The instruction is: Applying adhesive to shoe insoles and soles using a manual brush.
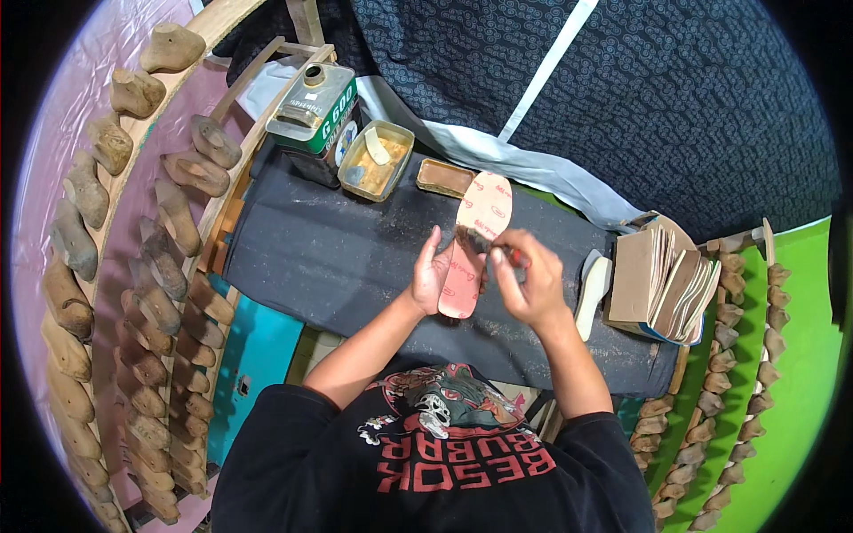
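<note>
1. Pink, flat, sole-shaped insole board (475, 244) is held tilted above the dark grey padded table (311, 258), its toe end pointing away from the person and its heel end down between the two hands.
2. Left hand (433, 271) supports the insole along its left edge; fingers curled against the board, gripping it.
3. Right hand (530, 280) sits at the insole's right edge, fingers pinched closed on a small brush with a red handle (511, 256); its dark bristles (475, 238) touch the pink face near mid-length.
4. Just beyond the insole's toe lies a shallow rectangular brown tin (444, 178).
5. To the left of that, an open rectangular tin of yellowish glue (375, 160), with a pale scraper lying in it.
6. Further left, at the table's far corner, a green and silver metal can with a round cap (315, 111).
7. To the right of the hands, a white insole-shaped piece (593, 289) lies on the table, next to an upright stack of tan cardboard-like insole pieces (666, 280).
8. Wooden racks of brown shoe lasts (142, 293) run down the left side; more lasts (720, 391) line the right, against a green surface.
</note>
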{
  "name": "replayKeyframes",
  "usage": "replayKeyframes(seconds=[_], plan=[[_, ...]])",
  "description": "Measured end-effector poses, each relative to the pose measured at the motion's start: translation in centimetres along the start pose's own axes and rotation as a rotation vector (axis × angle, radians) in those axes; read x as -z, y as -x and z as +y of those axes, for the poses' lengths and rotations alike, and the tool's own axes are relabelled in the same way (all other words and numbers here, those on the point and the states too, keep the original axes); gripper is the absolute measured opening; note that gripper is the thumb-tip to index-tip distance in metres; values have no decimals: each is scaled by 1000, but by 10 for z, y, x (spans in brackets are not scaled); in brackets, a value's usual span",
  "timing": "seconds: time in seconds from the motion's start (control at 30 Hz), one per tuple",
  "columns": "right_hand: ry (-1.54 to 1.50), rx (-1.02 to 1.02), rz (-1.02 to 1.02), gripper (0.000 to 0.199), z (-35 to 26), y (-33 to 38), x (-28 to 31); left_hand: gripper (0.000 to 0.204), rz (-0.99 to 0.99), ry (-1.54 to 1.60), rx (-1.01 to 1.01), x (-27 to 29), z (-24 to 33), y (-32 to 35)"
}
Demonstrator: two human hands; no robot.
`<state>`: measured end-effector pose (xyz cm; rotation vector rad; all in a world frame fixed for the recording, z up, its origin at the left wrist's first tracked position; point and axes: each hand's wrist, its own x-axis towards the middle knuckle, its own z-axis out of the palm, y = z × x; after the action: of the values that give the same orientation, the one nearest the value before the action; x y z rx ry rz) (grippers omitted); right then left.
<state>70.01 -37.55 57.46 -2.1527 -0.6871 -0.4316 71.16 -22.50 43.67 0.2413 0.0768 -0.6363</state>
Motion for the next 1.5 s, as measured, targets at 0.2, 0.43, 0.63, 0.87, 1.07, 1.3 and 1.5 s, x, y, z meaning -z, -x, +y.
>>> replayKeyframes(seconds=[0.2,0.43,0.63,0.87,1.07,1.3,1.5], plan=[[-83,125,-272,11,-23,20,0,94,-301,-55,-95,6,13,-2],[-3,-34,112,10,8,-13,4,80,-226,-14,45,19,-1,1],[-50,29,-29,12,0,-3,7,86,-61,-17,12,9,-6,1],[-121,39,-87,10,-5,0,7,93,-183,-24,-1,4,2,6],[43,97,172,12,9,-20,7,90,-314,-60,37,27,-2,-1],[-109,83,-239,12,-6,15,11,94,-166,-39,14,7,5,3],[-45,-64,178,15,33,-9,12,88,-206,-148,70,14,-3,-4]])
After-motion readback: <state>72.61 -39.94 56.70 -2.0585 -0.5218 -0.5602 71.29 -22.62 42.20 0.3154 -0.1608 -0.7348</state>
